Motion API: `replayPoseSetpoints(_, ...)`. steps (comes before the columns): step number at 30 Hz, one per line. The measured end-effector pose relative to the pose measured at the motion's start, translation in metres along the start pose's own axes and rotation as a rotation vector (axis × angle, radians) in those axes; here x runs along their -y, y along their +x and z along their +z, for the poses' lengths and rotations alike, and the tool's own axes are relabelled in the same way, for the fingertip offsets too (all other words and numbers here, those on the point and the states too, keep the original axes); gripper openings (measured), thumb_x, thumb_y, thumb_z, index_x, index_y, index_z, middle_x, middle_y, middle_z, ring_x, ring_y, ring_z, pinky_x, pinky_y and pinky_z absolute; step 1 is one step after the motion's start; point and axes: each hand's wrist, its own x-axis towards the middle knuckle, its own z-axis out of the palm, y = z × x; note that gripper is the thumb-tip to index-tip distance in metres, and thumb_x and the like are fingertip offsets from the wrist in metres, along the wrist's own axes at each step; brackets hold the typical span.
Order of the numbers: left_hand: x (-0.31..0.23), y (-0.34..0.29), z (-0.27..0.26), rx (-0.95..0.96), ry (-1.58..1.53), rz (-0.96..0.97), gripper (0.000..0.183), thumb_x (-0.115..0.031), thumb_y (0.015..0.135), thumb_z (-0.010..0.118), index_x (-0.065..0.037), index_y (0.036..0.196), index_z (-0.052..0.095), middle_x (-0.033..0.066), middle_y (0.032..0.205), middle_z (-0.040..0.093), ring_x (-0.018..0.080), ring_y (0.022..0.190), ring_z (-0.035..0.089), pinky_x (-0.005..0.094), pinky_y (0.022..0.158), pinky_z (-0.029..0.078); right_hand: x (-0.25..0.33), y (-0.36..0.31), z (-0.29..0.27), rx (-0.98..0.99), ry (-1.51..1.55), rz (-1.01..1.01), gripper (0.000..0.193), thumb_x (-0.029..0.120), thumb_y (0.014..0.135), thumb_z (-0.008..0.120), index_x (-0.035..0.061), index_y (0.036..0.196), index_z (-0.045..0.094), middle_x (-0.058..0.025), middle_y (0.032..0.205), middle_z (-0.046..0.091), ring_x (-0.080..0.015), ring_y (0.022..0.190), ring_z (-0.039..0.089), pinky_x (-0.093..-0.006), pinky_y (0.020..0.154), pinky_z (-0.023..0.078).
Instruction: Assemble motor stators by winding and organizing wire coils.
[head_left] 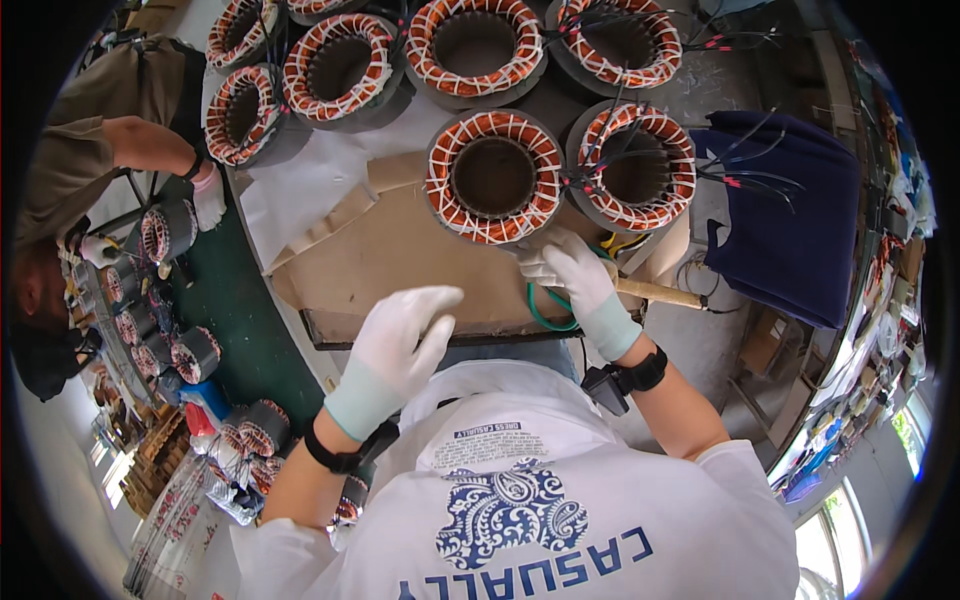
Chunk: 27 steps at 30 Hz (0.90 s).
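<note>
My left hand [398,338], in a white glove, is raised above the near part of the cardboard-covered bench. Its thumb and fingers are apart, with nothing held. My right hand [575,275], also gloved, is at the near edge of a motor stator [548,150] with orange copper windings laced in white cord. Its fingers are drawn together and point left; what they hold, if anything, is hidden. Just below them hangs a green loop [533,310]. A second stator [683,190] with black leads stands to the right. Beside my right wrist lies a light-brown rod-like handle [660,292].
Several more stators [475,80] stand along the far side of the bench. Brown cardboard [370,275] covers the near bench top. Dark blue cloth [790,220] lies to the right. At the left, a co-worker's gloved hand [208,200] is near a green surface [235,300] with further stators.
</note>
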Motion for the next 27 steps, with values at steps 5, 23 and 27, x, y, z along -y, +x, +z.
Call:
replayPoseSetpoints(5, 0.005, 0.028, 0.004, -0.009, -0.051, -0.017, 0.029, -0.011, 0.097, 0.054, -0.002, 0.123, 0.064, 0.0184, 0.117, 0.066, 0.0368, 0.112, 0.061, 0.0427, 0.099, 0.047, 0.005, 0.003, 0.003, -0.09, 0.091, -0.031, 0.039, 0.021, 0.102, 0.05, -0.0033, 0.132, 0.052, -0.0148, 0.117, 0.067, -0.0237, 0.107, 0.07, -0.0326, 0.087, 0.056)
replayPoseSetpoints(23, 0.024, 0.04, 0.006, -0.13, -0.066, 0.066, 0.03, -0.004, 0.091, 0.059, -0.004, 0.12, 0.067, 0.0157, 0.114, 0.068, 0.0347, 0.109, 0.063, 0.0431, 0.098, 0.048, 0.003, 0.016, -0.004, -0.144, -0.61, -0.253, 0.026, 0.005, 0.102, 0.047, -0.0063, 0.12, 0.062, -0.0122, 0.121, 0.059, -0.0233, 0.115, 0.061, -0.0344, 0.098, 0.051)
replayPoseSetpoints(27, 0.021, 0.051, 0.006, -0.196, -0.014, 0.15, 0.023, -0.006, 0.089, 0.062, -0.001, 0.111, 0.067, 0.017, 0.106, 0.069, 0.0365, 0.1, 0.066, 0.0461, 0.09, 0.051, -0.009, 0.014, -0.015, -0.084, -0.833, -0.312, 0.029, 0.007, 0.104, 0.045, -0.0069, 0.124, 0.06, -0.0122, 0.13, 0.054, -0.0236, 0.117, 0.06, -0.0357, 0.101, 0.05)
